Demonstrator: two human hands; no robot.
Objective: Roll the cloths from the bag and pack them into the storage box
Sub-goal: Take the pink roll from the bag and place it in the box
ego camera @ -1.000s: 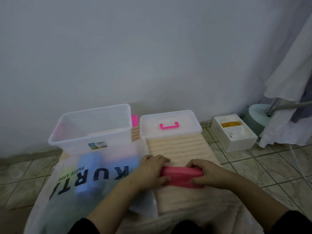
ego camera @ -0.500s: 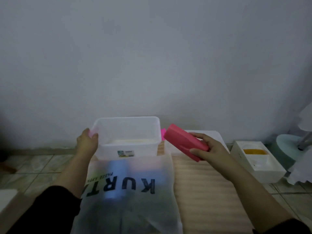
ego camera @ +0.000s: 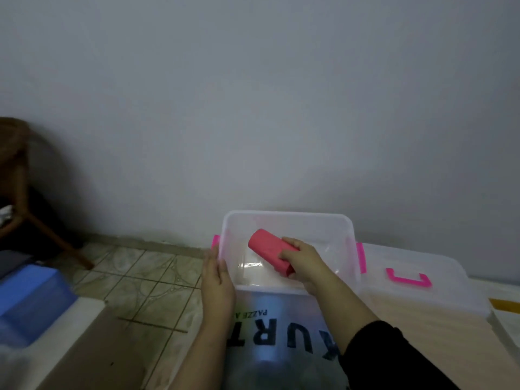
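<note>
A clear plastic storage box [ego camera: 285, 218] with pink latches stands against the wall. My right hand [ego camera: 302, 263] grips a rolled pink cloth [ego camera: 267, 249] and holds it inside the box, tilted, its far end toward the back left. My left hand [ego camera: 216, 280] lies with straight fingers against the box's left front wall. In front of the box lies a translucent white bag [ego camera: 270, 333] with black letters; a bluish cloth shows faintly through it.
The box's clear lid [ego camera: 422, 294] with a pink handle [ego camera: 408, 280] lies to the right on a beige ribbed towel [ego camera: 416, 330]. A blue box [ego camera: 28, 299] sits at the left on tiled floor. A wooden chair [ego camera: 17, 175] stands at the far left.
My right hand carried the rolled pink cloth from above the towel into the storage box. My left hand slid from the box's far left corner to its near left side. The view turned left.
</note>
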